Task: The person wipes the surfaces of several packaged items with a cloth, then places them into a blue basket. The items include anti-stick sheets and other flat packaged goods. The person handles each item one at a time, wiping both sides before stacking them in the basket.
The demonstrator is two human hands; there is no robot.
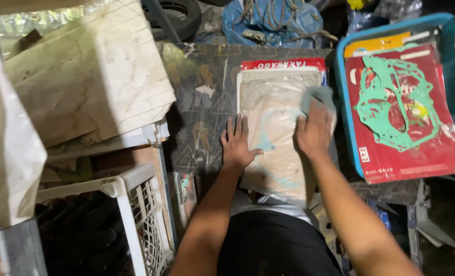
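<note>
Dusty clear-plastic gasket packet (273, 128) lies at the dark worktop's (197, 102) right edge. Left hand (236, 145), fingers spread, pins it flat; right hand (314, 130) presses a grey rag (317, 97) onto it. Looks mostly still grimy. Blue basket (342, 92) alongside.

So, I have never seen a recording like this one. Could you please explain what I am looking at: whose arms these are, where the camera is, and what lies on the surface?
The one picture comes from a camera worn on a person's head, looking down, so the two bare arms are that person's own. The left hand lies flat, fingers spread, on the edge of a dusty clear plastic packet, pinning it to a dark worn board. The right hand presses a small grey-green cloth onto the packet. To the right, a blue plastic basket holds a red card with a green gasket on it. To the left are stained pale sheets and a white crate.
</note>
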